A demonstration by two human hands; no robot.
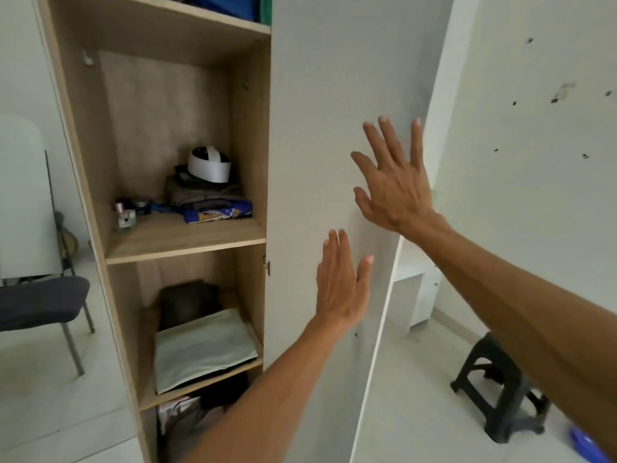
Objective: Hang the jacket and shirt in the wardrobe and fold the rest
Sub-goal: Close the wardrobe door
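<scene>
Step in hand: access to the wardrobe (pixel 83 162). Both hands are on its white door (pixel 317 95), which stands swung out from the hinge (pixel 266 267) on the right side of the shelved compartment. Neither the jacket nor the shirt is in view, and neither hand carries a garment, so the hanging step has not begun. The only cloth visible is already stowed: a stack of folded clothes (pixel 207 198) on the middle shelf and a pale folded sheet (pixel 203 345) on the shelf below.

Hand pose:
- Left hand (pixel 340 289) – low on the door, palm flat against the panel, fingers straight and close together, thumb set apart. It holds nothing.
- Right hand (pixel 397 185) – higher and nearer the door's free edge, palm flat, fingers spread wide apart. It holds nothing.
- Both forearms reach forward and upward, nearly straight.

The pose fits a flat-handed push, but whether this opens the door wider or closes it cannot be judged from one view.

Next move: no hanging rail shows in the open compartment, so a rail must be found before the garments are fetched.
</scene>
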